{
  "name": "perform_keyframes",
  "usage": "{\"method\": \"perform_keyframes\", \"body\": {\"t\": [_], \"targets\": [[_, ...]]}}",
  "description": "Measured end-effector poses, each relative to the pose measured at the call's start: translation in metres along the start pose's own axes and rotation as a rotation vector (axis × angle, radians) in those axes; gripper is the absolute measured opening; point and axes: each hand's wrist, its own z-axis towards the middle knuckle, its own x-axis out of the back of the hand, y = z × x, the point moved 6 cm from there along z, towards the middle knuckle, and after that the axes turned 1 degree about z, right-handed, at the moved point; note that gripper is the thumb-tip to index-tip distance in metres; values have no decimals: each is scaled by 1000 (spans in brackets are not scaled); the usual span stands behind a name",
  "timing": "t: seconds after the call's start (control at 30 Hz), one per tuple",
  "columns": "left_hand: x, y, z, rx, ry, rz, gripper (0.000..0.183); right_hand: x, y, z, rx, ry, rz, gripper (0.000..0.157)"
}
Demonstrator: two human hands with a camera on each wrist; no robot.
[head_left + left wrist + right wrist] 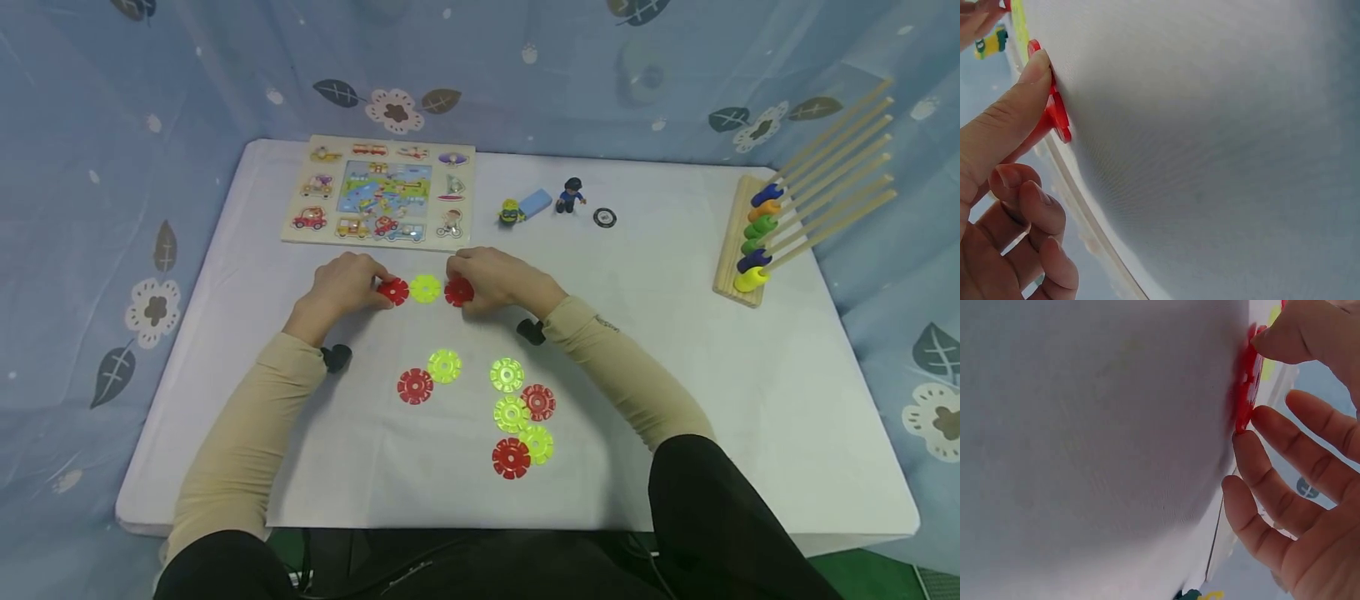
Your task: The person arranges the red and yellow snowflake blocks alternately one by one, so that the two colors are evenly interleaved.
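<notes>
My left hand pinches a red notched snowflake disc between thumb and fingers. The left wrist view shows this red disc edge-on under the thumb, with the other fingers loosely curled. A yellow-green snowflake disc lies between the two hands, in line with the red ones. On its right, my right hand pinches a second red disc. In the right wrist view that red disc sits between thumb and fingertips, close to the white tabletop. Part of it is hidden by the hand in the head view.
Nearer the person lie loose red and yellow-green discs, several in all. Behind the hands is a wooden picture puzzle. Small toy figures, a blue block and a black ring stand nearby. A peg stacker is at right.
</notes>
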Motion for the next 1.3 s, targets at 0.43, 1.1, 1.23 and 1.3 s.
{"method": "perform_keyframes", "body": {"t": [0.43,1.1,1.23,1.3], "targets": [[1,2,-2,12,3,16,46,1,-1,2,16,-16,12,41],[-1,1,-2,11,2,4,46,9,7,-13,-19,-8,22,44],[0,-1,-2,19,-7,-7,46,12,16,-32,-3,17,110,47],[1,0,-1,19,-9,-11,46,11,20,-43,9,16,159,49]]}}
